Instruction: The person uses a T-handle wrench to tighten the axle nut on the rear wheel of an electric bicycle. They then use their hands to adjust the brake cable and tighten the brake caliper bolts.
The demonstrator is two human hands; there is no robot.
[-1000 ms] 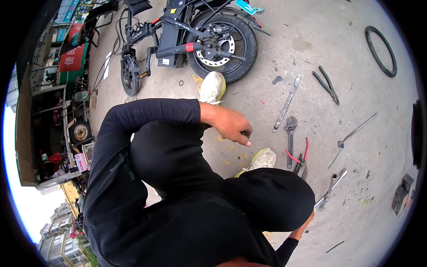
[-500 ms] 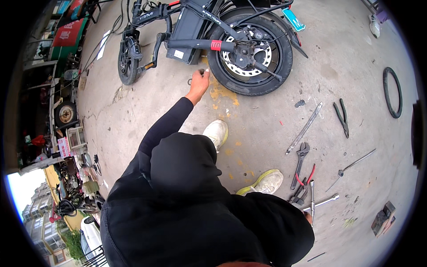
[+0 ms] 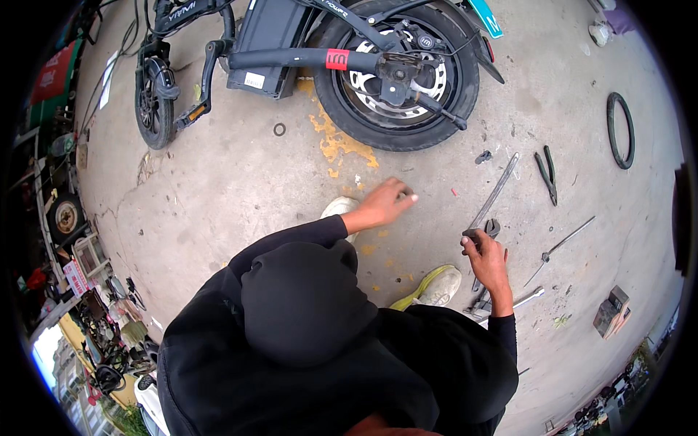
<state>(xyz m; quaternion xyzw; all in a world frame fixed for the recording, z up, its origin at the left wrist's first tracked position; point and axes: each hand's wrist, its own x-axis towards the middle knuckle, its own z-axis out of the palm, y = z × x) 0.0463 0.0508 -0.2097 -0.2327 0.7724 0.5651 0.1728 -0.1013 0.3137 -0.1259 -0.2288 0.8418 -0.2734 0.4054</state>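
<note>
My left hand (image 3: 383, 204) hovers over the concrete above my left shoe, fingers loosely apart and nothing in them. On the right, my right hand (image 3: 488, 263) is closed at the near end of a long metal bar (image 3: 497, 187). Something dark shows at its fingertips, too small to name. Just beside that hand, the jaw of an adjustable wrench (image 3: 493, 227) shows; its handle is partly hidden. An electric bike lies ahead, its rear wheel (image 3: 398, 136) nearest me. A small dark ring (image 3: 279, 129) rests on the ground left of the wheel.
Pliers (image 3: 547, 176), a thin rod (image 3: 558, 251) and a chrome wrench (image 3: 528, 296) lie to the right. Farther out are a black rubber loop (image 3: 620, 131) and a block (image 3: 611, 312). Cluttered shelving stands along the left edge. Another person's shoe (image 3: 600, 33) is far right.
My left hand has drawn back from beside the rear wheel toward my shoes. My right hand has moved forward from the tools near my knee to the bar's end. The view has shifted.
</note>
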